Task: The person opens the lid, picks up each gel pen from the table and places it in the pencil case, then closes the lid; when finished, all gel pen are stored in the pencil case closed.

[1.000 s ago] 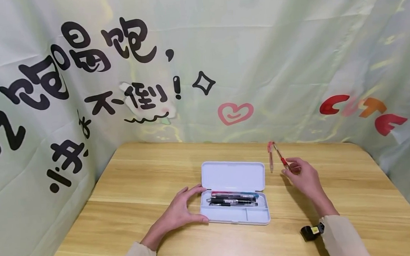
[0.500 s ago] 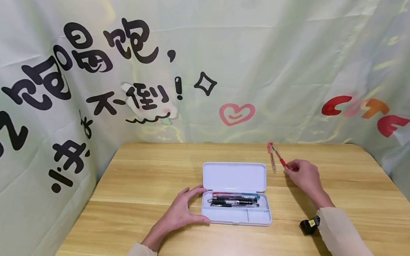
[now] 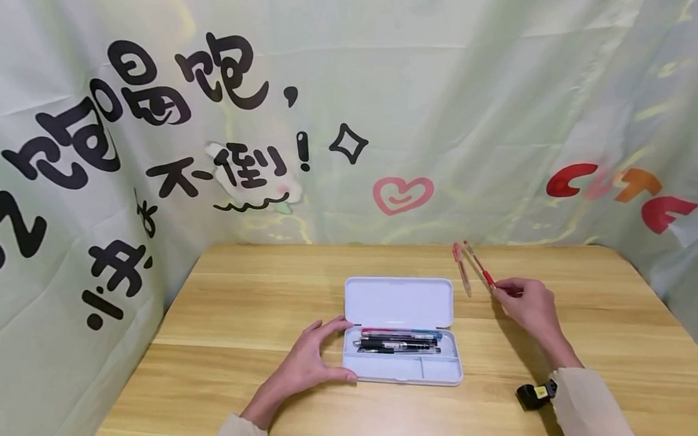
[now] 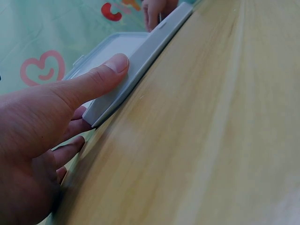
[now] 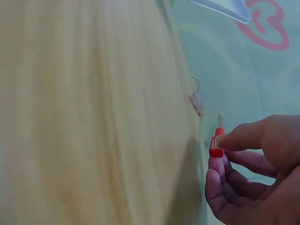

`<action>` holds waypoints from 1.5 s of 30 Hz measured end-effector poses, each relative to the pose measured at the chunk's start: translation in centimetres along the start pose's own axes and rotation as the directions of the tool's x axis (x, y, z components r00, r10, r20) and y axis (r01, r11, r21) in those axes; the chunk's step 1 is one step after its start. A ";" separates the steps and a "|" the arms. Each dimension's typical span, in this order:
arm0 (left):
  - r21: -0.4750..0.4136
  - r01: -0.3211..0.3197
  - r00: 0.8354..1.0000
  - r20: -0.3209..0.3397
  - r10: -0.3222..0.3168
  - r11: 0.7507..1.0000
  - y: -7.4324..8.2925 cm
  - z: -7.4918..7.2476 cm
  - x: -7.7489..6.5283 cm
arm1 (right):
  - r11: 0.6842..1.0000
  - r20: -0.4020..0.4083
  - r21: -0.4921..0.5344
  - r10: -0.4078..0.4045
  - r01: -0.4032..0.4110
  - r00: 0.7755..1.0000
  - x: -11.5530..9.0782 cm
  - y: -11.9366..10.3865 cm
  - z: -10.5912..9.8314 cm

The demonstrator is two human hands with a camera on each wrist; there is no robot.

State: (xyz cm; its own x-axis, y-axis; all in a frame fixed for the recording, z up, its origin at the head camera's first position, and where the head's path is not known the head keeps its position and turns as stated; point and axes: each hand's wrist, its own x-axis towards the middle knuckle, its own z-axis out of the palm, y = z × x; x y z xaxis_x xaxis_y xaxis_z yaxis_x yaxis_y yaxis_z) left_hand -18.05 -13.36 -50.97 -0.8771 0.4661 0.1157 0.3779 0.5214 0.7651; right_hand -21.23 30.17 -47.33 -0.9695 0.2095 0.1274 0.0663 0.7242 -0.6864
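A brown wood-grain table (image 3: 257, 290) lies below all fingers. The white rectangular hinged case (image 3: 388, 369) stands open on it, between the two hands. The left hand (image 3: 304, 359) has thumb and fingers spread apart, and holds the case's near end between them. The right hand (image 3: 530, 305) has its fingertips together, clamped on a slim transparent pen with red grip (image 3: 478, 263), which points away from them. Several slender black, pink and blue pens (image 3: 398, 343) lie in the case, right of the left fingers. One slim pink-capped transparent pen (image 3: 461, 268) lies left of the right fingertips.
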 end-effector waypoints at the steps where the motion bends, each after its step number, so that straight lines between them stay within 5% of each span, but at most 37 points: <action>1: 0.000 -0.002 1.000 -0.003 0.002 1.000 0.0 0.0 0.0 | 1.000 -0.003 0.010 -0.005 0.005 1.000 -0.2 -0.1 -0.1; 9: -0.002 -0.010 1.000 -0.007 0.010 1.000 -0.2 -0.1 -0.2 | 0.990 -0.048 0.097 -0.100 0.104 0.994 -1.7 -1.3 -0.7; 22: -0.008 -0.015 1.000 -0.007 0.015 1.000 -0.4 -0.3 -0.3 | 0.937 -0.051 0.168 -0.303 0.307 0.952 -3.0 -4.6 0.5; 34: 0.020 -0.008 1.000 -0.012 0.009 1.000 -0.4 -0.1 0.0 | 0.863 0.092 0.252 -0.472 0.438 0.877 -4.4 -5.8 2.6; 45: -0.003 -0.015 1.000 -0.003 0.015 1.000 -0.2 -0.1 0.1 | 0.859 0.342 0.296 -0.504 0.418 0.793 -5.7 -6.2 3.6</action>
State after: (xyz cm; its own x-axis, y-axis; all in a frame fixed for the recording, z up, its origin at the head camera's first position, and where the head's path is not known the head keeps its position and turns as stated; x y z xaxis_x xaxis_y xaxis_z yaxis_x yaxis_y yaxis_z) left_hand -18.21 -13.46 -51.03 -0.8724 0.4714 0.1294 0.3903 0.5123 0.7650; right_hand -16.96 22.08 -46.34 -0.8833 -0.4231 0.2021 -0.4179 0.5148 -0.7486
